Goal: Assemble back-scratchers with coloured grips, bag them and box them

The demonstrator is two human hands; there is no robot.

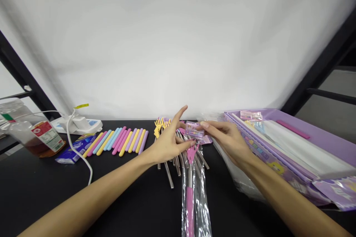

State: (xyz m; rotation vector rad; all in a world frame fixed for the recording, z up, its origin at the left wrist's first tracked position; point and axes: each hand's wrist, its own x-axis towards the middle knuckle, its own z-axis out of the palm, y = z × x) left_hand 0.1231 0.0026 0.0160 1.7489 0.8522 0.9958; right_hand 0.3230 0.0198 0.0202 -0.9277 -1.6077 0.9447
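On a black table point(50, 200), our right hand point(226, 142) has its fingers clamped on a small clear pink-printed plastic packet point(194, 130) above thin metal rods point(168, 174), our left hand point(167, 144) open just beside it; a loose pinch could drop the packet among the rods.

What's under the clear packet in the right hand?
Below the packet lies a pink plastic piece among silver sticks; the left hand covers part of the pile, hiding what's there.
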